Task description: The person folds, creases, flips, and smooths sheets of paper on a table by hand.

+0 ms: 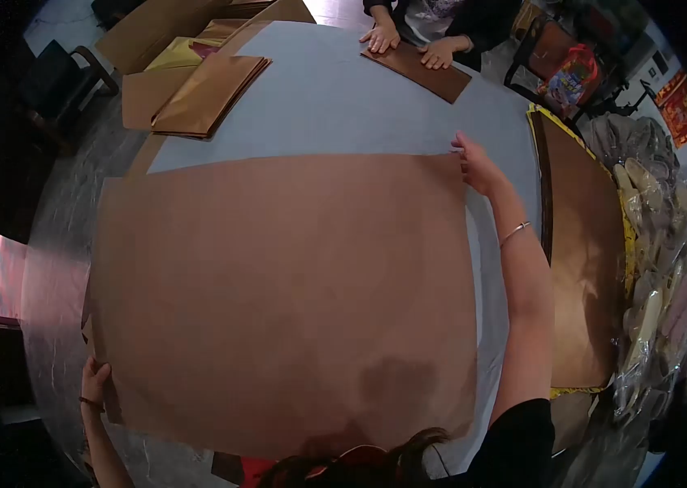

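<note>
A large sheet of brown kraft paper (pixel 286 285) is spread flat before me, covering much of the grey-blue table. Its left side sticks out past the table edge. My left hand (pixel 95 381) grips that side near the lower left corner, thumb on top. At the far right corner, my right hand (pixel 478 167) is closed on the paper's edge, with its fingertips partly hidden. A bracelet circles each wrist.
Across the table (pixel 319 89), a person's hands (pixel 382 37) press on a folded brown paper piece (pixel 417 71). Folded paper (pixel 212 96) lies at the far left beside an open carton (pixel 156 37). On the right are a stack of brown sheets (pixel 583 268) and plastic-wrapped shoes (pixel 652 309).
</note>
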`<state>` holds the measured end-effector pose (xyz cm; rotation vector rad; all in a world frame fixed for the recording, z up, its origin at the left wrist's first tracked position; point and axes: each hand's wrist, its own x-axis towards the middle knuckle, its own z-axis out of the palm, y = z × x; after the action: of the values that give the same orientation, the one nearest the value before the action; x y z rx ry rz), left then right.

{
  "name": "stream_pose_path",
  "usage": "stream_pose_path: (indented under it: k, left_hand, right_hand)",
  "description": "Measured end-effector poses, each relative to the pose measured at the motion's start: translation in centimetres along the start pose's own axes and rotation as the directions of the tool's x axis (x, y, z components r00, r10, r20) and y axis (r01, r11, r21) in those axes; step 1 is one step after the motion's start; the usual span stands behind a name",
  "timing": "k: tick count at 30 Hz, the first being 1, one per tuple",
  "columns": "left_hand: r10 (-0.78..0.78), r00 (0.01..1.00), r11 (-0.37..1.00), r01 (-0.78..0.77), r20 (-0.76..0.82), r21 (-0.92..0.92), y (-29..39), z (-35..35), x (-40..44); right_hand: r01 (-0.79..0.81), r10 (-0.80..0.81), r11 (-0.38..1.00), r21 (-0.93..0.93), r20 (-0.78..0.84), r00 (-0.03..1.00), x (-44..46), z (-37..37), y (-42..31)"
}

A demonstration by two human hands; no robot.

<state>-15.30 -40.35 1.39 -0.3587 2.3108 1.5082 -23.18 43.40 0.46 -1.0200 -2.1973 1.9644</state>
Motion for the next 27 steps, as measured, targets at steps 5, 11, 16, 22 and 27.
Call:
stream_pose_path:
  k: [5,11,16,22,27]
  left_hand:
    - [0.025,0.998,0.999,-0.027,0.063,0.031,-1.4,-1.4,0.6]
    - [0.054,0.997,0.998,-0.053,0.053,-0.015,1.3,1.3,-0.3]
    - [-0.003,1.0,0.999,0.003,-0.015,0.051,2.1,1.8,-0.6]
    - [0.019,0.998,0.996,-0.025,0.062,0.083,0.3,-0.2,0.0]
    - [0.017,0.997,0.999,-0.02,0.072,0.041,-0.4,-0.6,0.0]
  right_hand:
    - [-0.144,0.134,0.989,0.044,0.182,0.974,-1.9,-0.9,0.2]
    - [0.018,-0.008,0.999,-0.048,0.201,0.98,-6.7,1.2,-0.4]
    - [0.477,-0.454,0.667,-0.573,0.196,0.87,-7.6,4.0,2.4]
    - [0.569,-0.687,0.237,-0.788,0.279,0.671,-9.1,5.3,3.0]
    - [0.403,-0.414,0.784,-0.471,0.086,0.906,-5.9,2.6,1.9]
